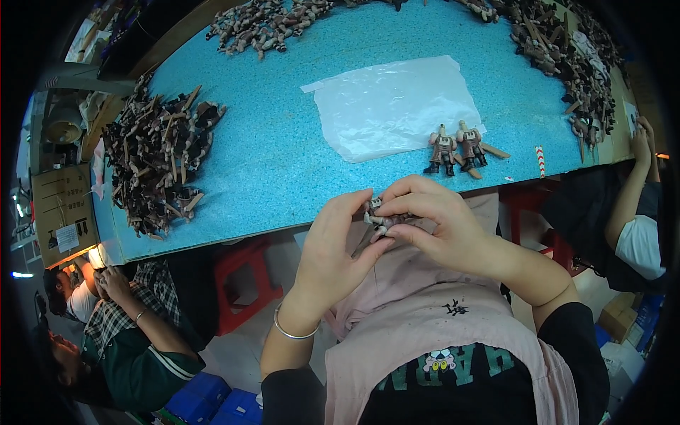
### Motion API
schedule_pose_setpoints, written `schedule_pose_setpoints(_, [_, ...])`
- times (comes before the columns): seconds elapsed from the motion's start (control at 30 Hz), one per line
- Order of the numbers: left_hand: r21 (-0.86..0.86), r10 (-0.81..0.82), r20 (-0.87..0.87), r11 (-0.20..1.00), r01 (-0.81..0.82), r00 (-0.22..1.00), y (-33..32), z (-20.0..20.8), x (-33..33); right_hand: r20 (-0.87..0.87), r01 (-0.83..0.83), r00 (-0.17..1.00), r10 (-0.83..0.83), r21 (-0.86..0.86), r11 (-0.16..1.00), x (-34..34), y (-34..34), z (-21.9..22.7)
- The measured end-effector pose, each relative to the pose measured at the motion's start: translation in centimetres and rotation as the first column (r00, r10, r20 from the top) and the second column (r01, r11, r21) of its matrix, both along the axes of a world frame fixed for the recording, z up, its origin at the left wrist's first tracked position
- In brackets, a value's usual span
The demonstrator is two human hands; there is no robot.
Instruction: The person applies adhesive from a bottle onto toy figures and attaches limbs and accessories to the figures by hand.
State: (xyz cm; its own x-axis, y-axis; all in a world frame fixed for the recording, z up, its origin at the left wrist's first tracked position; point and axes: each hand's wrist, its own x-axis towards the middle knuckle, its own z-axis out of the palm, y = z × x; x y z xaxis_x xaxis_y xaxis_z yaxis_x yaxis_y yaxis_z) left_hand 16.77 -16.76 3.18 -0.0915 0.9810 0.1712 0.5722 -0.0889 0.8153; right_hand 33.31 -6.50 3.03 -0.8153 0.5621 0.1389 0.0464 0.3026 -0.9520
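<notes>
In front of my chest, just off the table's near edge, I hold a small toy figure (374, 221) with a pale front and dark purplish-brown parts. My left hand (336, 244) pinches it from one side between thumb and fingers. From the other side, my right hand (440, 221) closes its thumb and fingers round it, hiding much of its body. Beyond my right hand, two headless-looking figures (443, 151) in brownish coats and black boots lie side by side on the table. They touch the lower right corner of a white plastic sheet (397, 106).
The blue speckled table (262, 163) bears a large heap of figure parts (159, 152) at left, another heap (265, 25) at the far edge and one (567, 64) at right. A cardboard box (65, 212) stands at the left end. Co-workers sit on both sides; a red stool (244, 283) is below.
</notes>
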Motion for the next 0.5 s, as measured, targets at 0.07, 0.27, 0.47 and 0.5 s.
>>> schedule_pose_setpoints(0.07, [0.0,-0.001,0.003,1.0,0.001,1.0,0.0,0.0,0.1,-0.003,0.008,1.0,-0.008,-0.009,1.0,-0.1,-0.1,0.1])
schedule_pose_setpoints(0.27, [-0.037,-0.004,0.162,0.999,0.01,0.987,0.0,-0.2,-0.7,0.006,0.067,0.998,-0.067,-0.022,0.997,-0.1,-0.3,0.0])
schedule_pose_setpoints(0.47, [-0.061,0.059,0.235,0.997,-0.046,0.97,0.4,-1.2,-0.8,0.084,0.043,0.996,-0.034,-0.114,0.992,0.0,-0.1,0.3])
schedule_pose_setpoints(0.5, [-0.06,0.055,0.243,0.997,-0.041,0.968,0.4,-1.3,-0.8,0.077,0.043,0.996,-0.036,-0.099,0.994,0.0,-0.1,0.2])
